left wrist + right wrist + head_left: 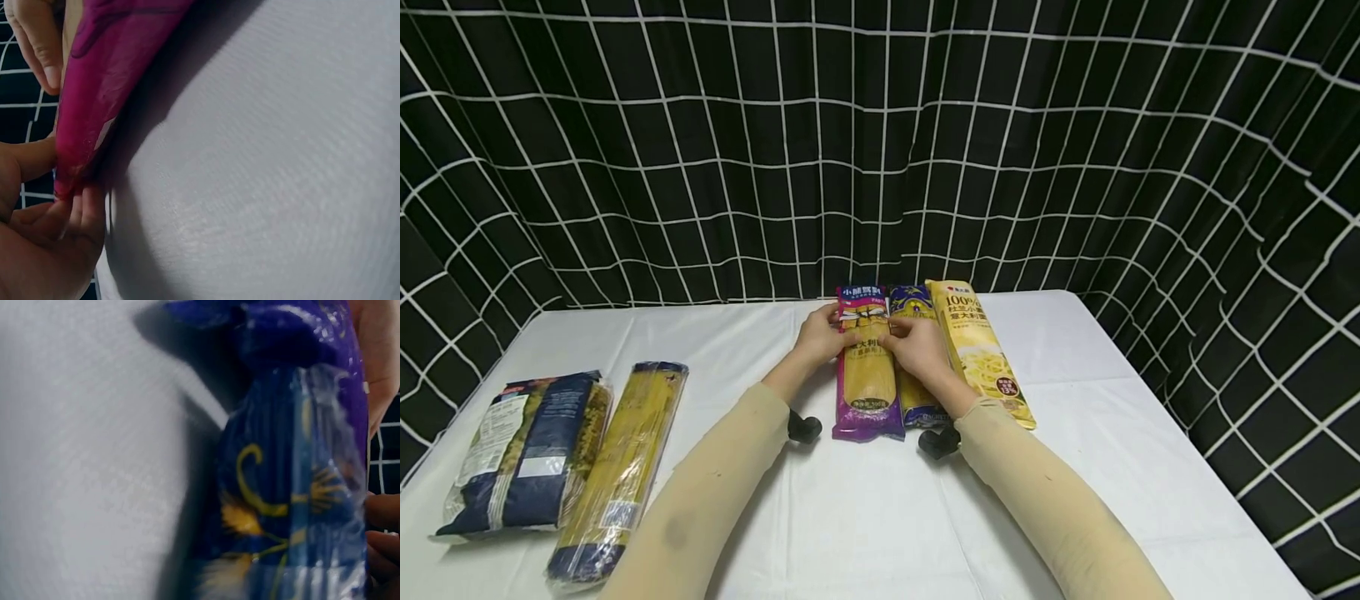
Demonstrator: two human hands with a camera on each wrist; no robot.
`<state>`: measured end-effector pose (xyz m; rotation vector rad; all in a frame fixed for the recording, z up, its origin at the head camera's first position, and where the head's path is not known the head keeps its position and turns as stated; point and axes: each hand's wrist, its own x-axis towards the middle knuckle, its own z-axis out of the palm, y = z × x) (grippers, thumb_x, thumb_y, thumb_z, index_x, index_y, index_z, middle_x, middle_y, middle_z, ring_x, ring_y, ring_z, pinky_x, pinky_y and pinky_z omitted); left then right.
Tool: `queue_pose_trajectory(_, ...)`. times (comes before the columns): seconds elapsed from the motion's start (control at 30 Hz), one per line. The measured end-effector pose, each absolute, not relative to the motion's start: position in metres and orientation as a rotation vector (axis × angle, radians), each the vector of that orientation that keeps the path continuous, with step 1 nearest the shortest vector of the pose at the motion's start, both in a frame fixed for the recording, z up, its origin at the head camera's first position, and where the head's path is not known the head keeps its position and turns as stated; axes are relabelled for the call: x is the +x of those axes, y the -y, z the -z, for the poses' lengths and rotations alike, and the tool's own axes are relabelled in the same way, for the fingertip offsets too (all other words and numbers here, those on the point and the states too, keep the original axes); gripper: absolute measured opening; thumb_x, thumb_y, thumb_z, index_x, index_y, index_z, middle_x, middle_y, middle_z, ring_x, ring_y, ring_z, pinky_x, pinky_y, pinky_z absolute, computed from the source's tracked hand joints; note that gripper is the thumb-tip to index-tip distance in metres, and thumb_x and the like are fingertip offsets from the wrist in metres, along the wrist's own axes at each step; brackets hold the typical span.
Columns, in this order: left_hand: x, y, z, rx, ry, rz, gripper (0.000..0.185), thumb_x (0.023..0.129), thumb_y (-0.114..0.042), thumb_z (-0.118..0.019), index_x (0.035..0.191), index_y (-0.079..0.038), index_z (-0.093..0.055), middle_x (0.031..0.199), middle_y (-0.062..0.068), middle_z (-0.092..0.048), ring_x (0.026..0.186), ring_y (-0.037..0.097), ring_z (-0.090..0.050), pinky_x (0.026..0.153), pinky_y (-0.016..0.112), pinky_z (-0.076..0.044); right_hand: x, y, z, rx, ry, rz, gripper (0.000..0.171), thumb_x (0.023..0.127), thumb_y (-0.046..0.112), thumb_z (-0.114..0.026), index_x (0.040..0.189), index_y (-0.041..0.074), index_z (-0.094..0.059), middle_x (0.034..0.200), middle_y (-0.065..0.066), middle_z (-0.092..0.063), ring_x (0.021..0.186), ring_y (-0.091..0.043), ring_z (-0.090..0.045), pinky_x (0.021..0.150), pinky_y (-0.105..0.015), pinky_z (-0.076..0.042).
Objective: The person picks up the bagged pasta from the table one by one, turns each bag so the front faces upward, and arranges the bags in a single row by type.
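Three long pasta packs lie side by side at the table's middle: a magenta pack (pixel 868 379), a blue pack (pixel 912 304) and a yellow pack (pixel 981 350). My left hand (pixel 842 337) pinches the magenta pack's left edge; up close, the thumb and fingers (pixel 75 212) clamp the magenta pack (pixel 106 81), lifted a little off the cloth. My right hand (pixel 891 337) reaches over the blue pack and holds the magenta pack's right edge, its fingers (pixel 37 44) curled there. The blue pack (pixel 294 456) fills the right wrist view, beside fingertips (pixel 381 525).
A blue bag of short pasta (pixel 520 454) and a long spaghetti pack (pixel 617 471) lie at the table's left. White cloth (pixel 1075 467) covers the table. A black curtain with a white grid (pixel 880 150) hangs behind and at both sides.
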<state>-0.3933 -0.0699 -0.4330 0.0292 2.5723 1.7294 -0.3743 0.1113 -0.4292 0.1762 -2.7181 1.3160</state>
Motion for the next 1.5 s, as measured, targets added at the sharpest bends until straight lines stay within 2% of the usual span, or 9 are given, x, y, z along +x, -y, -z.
queue_pose_trajectory(0.13, -0.393, 0.070, 0.434, 0.015, -2.593, -1.688, 0.073, 0.092, -0.008, -0.078, 0.155, 0.001, -0.043, 0.141, 0.025, -0.061, 0.128, 0.035, -0.060, 0.108, 0.040, -0.049, -0.373, -0.110, 0.429, 0.206, 2.738, -1.239, 0.043, 0.095, 0.015, -0.076, 0.134, 0.000, -0.068, 0.114, -0.019, -0.076, 0.091, -0.025, -0.075, 0.076, -0.034, -0.061)
queue_pose_trajectory(0.27, -0.392, 0.071, 0.437, 0.006, -2.637, -1.607, 0.069, 0.094, -0.013, -0.075, 0.154, 0.002, -0.043, 0.140, 0.025, -0.061, 0.127, 0.035, -0.060, 0.109, 0.042, -0.049, -0.373, -0.110, 0.430, 0.236, 2.747, -1.209, 0.046, 0.096, 0.016, -0.075, 0.137, -0.003, -0.065, 0.119, -0.020, -0.075, 0.110, -0.030, -0.073, 0.094, -0.041, -0.058)
queue_pose_trajectory(0.37, -0.390, 0.071, 0.439, 0.021, -2.676, -1.538, 0.068, 0.096, -0.016, -0.072, 0.154, 0.003, -0.042, 0.143, 0.025, -0.058, 0.131, 0.035, -0.057, 0.112, 0.043, -0.045, -0.370, -0.110, 0.430, 0.253, 2.736, -1.248, 0.048, 0.096, 0.013, -0.074, 0.139, -0.005, -0.062, 0.124, -0.022, -0.072, 0.115, -0.033, -0.071, 0.098, -0.042, -0.056)
queue_pose_trajectory(0.5, -0.385, 0.074, 0.439, 0.060, -2.702, -1.513, 0.067, 0.095, -0.016, -0.068, 0.152, 0.007, -0.042, 0.144, 0.026, -0.056, 0.133, 0.036, -0.054, 0.115, 0.044, -0.042, -0.359, -0.110, 0.429, 0.265, 2.724, -1.314, 0.050, 0.096, 0.008, -0.072, 0.143, -0.004, -0.059, 0.131, -0.023, -0.068, 0.117, -0.034, -0.070, 0.096, -0.043, -0.058)
queue_pose_trajectory(0.7, -0.369, 0.081, 0.438, 0.113, -2.699, -1.476, 0.066, 0.094, -0.014, -0.069, 0.151, 0.009, -0.043, 0.143, 0.026, -0.057, 0.131, 0.037, -0.056, 0.113, 0.045, -0.045, -0.334, -0.108, 0.427, 0.301, 2.734, -1.268, 0.055, 0.094, 0.011, -0.072, 0.147, 0.004, -0.058, 0.125, -0.022, -0.071, 0.108, -0.031, -0.072, 0.090, -0.043, -0.059)
queue_pose_trajectory(0.87, -0.351, 0.094, 0.434, 0.165, -2.674, -1.418, 0.067, 0.093, -0.017, -0.069, 0.151, 0.007, -0.044, 0.145, 0.026, -0.055, 0.132, 0.038, -0.057, 0.110, 0.046, -0.047, -0.314, -0.106, 0.426, 0.397, 2.673, -1.385, 0.055, 0.094, 0.008, -0.073, 0.146, -0.001, -0.057, 0.132, -0.026, -0.064, 0.115, -0.038, -0.069, 0.095, -0.043, -0.059)
queue_pose_trajectory(1.13, -0.319, 0.124, 0.411, 0.243, -2.733, -1.440, 0.061, 0.096, -0.016, -0.068, 0.151, 0.000, -0.049, 0.140, 0.019, -0.061, 0.114, 0.031, -0.067, 0.084, 0.036, -0.059, -0.284, -0.087, 0.416, 0.497, 2.566, -1.622, 0.053, 0.095, 0.004, -0.071, 0.146, -0.001, -0.056, 0.140, -0.023, -0.062, 0.117, -0.036, -0.069, 0.096, -0.042, -0.058)
queue_pose_trajectory(1.4, -0.296, 0.168, 0.391, 0.396, -2.878, -1.357, 0.057, 0.096, -0.013, -0.066, 0.149, 0.002, -0.051, 0.134, 0.020, -0.063, 0.108, 0.030, -0.068, 0.085, 0.036, -0.054, -0.255, -0.051, 0.412, 0.575, 2.542, -1.766, 0.054, 0.096, 0.005, -0.070, 0.149, 0.009, -0.056, 0.145, -0.012, -0.061, 0.117, -0.032, -0.069, 0.096, -0.043, -0.058)
queue_pose_trajectory(1.5, -0.290, 0.189, 0.383, 0.411, -2.953, -1.294, 0.056, 0.097, -0.012, -0.066, 0.149, 0.002, -0.051, 0.133, 0.020, -0.063, 0.107, 0.031, -0.068, 0.087, 0.038, -0.052, -0.247, -0.034, 0.411, 0.656, 2.506, -1.827, 0.058, 0.095, 0.002, -0.070, 0.150, 0.007, -0.054, 0.146, -0.015, -0.059, 0.114, -0.032, -0.070, 0.093, -0.042, -0.060)
